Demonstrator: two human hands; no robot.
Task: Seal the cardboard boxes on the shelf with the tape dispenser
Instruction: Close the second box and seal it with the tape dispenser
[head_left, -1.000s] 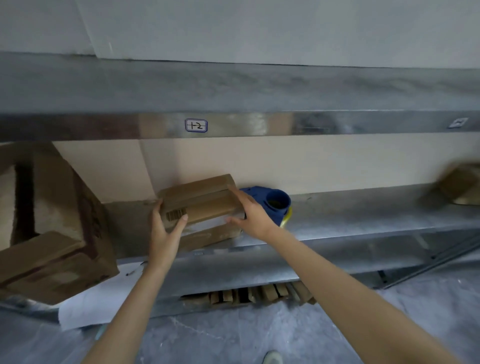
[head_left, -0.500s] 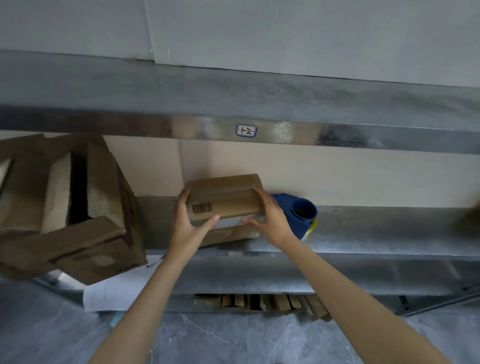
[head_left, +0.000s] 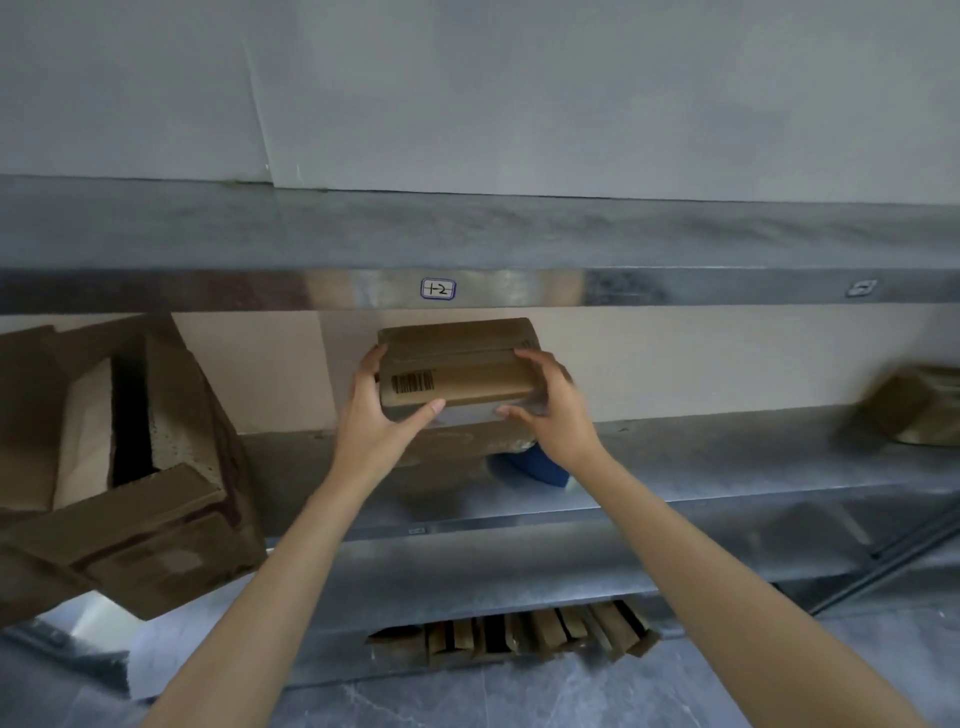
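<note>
Hands on cardboard: my left hand (head_left: 374, 415) and right hand (head_left: 556, 410) clasp the small barcoded box (head_left: 462, 364) by its two short ends, fingers curled round the ends, thumbs beneath, holding it clear above the metal shelf (head_left: 727, 467). Its long axis runs left to right, straight ahead between both palms. The blue tape dispenser (head_left: 537, 467), as I take it, lies on the shelf just below my right wrist, nearer that hand, partly hidden.
</note>
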